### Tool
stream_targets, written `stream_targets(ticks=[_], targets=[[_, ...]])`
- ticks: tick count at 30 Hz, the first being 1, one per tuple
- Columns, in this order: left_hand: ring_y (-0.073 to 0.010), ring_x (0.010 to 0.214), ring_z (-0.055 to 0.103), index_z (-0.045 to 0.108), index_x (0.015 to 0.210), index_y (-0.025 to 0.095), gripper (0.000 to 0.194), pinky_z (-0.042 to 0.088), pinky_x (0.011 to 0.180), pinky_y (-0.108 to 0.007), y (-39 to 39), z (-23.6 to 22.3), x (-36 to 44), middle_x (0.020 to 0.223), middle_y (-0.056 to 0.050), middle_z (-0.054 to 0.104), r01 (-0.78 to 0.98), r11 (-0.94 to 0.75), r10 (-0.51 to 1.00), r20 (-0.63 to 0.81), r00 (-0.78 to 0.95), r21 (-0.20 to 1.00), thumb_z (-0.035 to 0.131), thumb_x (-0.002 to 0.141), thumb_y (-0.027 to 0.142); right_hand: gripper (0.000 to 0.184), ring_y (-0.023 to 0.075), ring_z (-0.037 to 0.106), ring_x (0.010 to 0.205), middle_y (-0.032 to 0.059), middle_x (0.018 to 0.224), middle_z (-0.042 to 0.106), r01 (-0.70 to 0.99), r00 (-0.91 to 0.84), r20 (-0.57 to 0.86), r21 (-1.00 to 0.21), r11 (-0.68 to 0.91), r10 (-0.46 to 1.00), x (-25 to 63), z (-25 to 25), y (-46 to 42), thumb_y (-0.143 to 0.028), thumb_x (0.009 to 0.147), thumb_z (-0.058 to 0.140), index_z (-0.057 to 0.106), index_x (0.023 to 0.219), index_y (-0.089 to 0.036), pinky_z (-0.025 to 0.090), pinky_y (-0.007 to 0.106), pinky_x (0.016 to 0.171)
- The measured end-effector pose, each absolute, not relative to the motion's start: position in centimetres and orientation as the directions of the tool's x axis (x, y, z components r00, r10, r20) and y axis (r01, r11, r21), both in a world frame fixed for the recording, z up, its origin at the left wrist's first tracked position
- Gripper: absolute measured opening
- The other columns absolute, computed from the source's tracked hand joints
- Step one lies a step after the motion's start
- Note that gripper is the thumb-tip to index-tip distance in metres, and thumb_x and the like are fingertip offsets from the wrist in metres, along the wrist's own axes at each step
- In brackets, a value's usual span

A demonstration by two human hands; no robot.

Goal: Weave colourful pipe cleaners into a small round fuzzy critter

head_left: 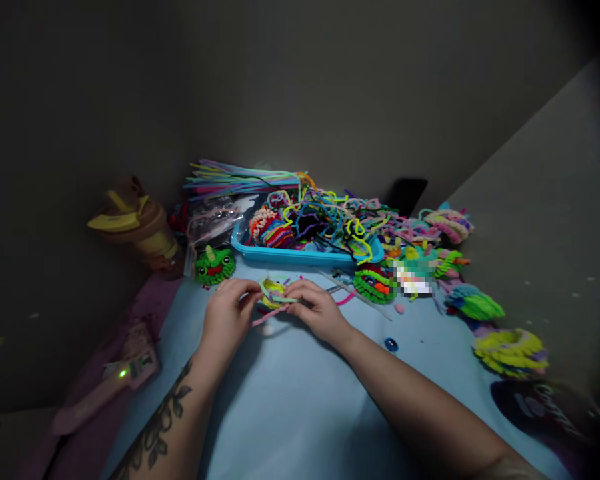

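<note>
Both hands meet over the blue table cover, pinching a small piece of craft work made of fuzzy pipe cleaners [274,288], yellow with mint green and pink strands. My left hand [230,307] grips its left side with thumb and forefinger. On the opposite side, my right hand [323,312] pinches the strands, and a pink pipe cleaner [266,317] sticks out toward the lower left. The fingers partly cover the piece. A small white pompom [268,331] lies just below it.
Behind the hands stands a blue tray [300,256] heaped with tangled pipe cleaners. A green pipe-cleaner face [215,267] sits left; several finished pieces, including a yellow one [510,352], line the right. A glue gun [110,393] and brown tumbler [147,230] stand left.
</note>
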State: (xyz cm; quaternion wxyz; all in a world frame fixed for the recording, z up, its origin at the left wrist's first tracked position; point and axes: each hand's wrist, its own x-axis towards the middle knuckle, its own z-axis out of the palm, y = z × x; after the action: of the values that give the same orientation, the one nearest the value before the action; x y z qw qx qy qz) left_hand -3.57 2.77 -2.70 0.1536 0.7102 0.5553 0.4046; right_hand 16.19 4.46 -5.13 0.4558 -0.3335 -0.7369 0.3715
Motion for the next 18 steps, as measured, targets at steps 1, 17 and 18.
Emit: stream_targets(ticks=[1, 17, 18], targets=[[-0.0188, 0.076, 0.058, 0.066, 0.078, 0.019, 0.01, 0.042, 0.072, -0.03, 2.78, -2.75, -3.63, 0.078, -0.004, 0.067, 0.674, -0.347, 0.911, 0.404, 0.078, 0.652, 0.057, 0.081, 0.022, 0.015, 0.0196, 0.061, 0.089, 0.0065, 0.089, 0.065, 0.156, -0.372, 0.425, -0.848, 0.507, 0.825, 16.21, -5.08, 4.41, -0.035, 0.083, 0.061, 0.068, 0.083, -0.022, 0.048, 0.037, 0.082], [-0.0178, 0.078, 0.057, 0.062, 0.085, 0.019, 0.016, 0.042, 0.074, -0.03, 2.34, -2.09, -3.3, 0.081, -0.005, 0.066, 0.666, -0.434, 0.883, 0.432, 0.183, 0.606, 0.046, 0.088, 0.021, 0.018, 0.0167, 0.06, 0.083, 0.004, 0.083, 0.064, 0.235, -0.384, 0.387, -0.837, 0.494, 0.838, 15.91, -4.78, 3.98, -0.013, 0.083, 0.052, 0.067, 0.075, -0.021, 0.048, 0.031, 0.078], [-0.0186, 0.08, 0.057, 0.061, 0.087, 0.018, 0.017, 0.042, 0.075, -0.031, 2.24, -1.99, -3.23, 0.082, -0.006, 0.065, 0.685, -0.431, 0.885, 0.423, 0.193, 0.588, 0.046, 0.089, 0.023, 0.018, 0.0167, 0.06, 0.083, 0.0038, 0.081, 0.064, 0.238, -0.378, 0.383, -0.839, 0.489, 0.843, 15.87, -4.68, 3.97, -0.014, 0.083, 0.052, 0.067, 0.074, -0.021, 0.048, 0.031, 0.078]])
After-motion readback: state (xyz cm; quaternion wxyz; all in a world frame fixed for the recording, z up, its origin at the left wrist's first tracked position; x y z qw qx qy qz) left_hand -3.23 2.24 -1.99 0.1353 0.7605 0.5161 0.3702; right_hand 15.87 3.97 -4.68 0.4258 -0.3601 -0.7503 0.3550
